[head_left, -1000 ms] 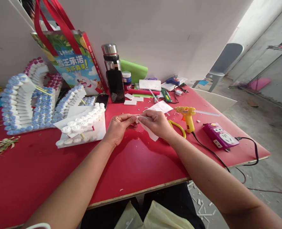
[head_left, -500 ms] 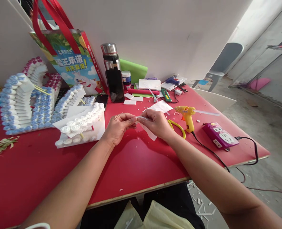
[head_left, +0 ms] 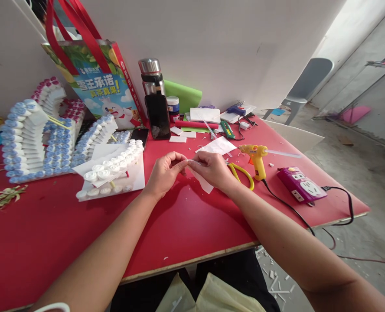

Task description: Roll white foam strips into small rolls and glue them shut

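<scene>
Between both hands, above the red table [head_left: 192, 225], is a strip of thin white paper [head_left: 203, 182]. My left hand [head_left: 166, 173] is closed, thumb and fingertips pinching the strip's upper end. My right hand [head_left: 213, 169] pinches the same strip right beside it, and the fingertips of both hands nearly meet. The loose end of the strip hangs below my right fingers. To the left of my left hand stands a white board piece with rolled white rosettes [head_left: 103, 174]. Behind my right hand lies a stack of white paper [head_left: 220, 146].
Right of my hands are yellow-handled pliers [head_left: 249, 177], a yellow glue gun [head_left: 259, 162] and a purple power strip [head_left: 301, 185] with cables. A phone [head_left: 157, 116] leans on a steel flask [head_left: 150, 71]. Blue rosette work [head_left: 23, 143] and a gift bag [head_left: 98, 86] stand left.
Both hands stay together on the paper strip, with only slight finger movement. The view has shifted very slightly; the things on the table stand as before.
</scene>
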### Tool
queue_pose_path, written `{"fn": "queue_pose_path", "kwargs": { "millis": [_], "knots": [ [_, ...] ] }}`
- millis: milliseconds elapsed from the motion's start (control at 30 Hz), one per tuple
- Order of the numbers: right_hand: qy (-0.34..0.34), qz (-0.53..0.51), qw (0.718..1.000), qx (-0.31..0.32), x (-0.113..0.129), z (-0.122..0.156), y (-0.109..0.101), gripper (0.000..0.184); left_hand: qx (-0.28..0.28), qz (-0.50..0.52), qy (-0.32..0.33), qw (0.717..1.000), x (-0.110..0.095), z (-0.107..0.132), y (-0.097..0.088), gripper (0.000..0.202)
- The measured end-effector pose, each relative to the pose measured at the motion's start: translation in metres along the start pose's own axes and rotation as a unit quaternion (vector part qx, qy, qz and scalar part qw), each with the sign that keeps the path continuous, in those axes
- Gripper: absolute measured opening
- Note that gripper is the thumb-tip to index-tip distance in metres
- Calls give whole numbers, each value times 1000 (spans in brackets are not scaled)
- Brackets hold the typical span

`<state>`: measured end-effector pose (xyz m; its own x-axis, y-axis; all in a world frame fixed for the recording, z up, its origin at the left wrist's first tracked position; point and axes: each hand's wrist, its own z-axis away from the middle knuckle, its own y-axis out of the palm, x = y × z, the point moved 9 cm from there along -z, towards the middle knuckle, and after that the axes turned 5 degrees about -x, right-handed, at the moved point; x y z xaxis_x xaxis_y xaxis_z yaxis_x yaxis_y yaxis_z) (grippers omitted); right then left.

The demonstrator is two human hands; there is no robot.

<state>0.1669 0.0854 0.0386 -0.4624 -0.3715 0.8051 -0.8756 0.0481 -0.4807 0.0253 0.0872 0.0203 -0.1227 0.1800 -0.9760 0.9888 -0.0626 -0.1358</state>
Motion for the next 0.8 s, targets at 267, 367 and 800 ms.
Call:
{"fn": "queue_pose_path", "kwargs": {
  "millis": [267, 367, 800],
  "knots": [
    [26, -76, 997, 11, -3, -3, -1, 24, 13, -1, 22, 1000, -1, 4, 9, 22],
    [56, -77, 995, 20, -12, -5, 0, 23, 15, -35, 17, 999, 1, 2, 8, 21],
    [-113, 73, 991, 2, 21, 5, 4, 9, 12, -101, 21, 995, 9, -2, 3, 23]
  ]
}}
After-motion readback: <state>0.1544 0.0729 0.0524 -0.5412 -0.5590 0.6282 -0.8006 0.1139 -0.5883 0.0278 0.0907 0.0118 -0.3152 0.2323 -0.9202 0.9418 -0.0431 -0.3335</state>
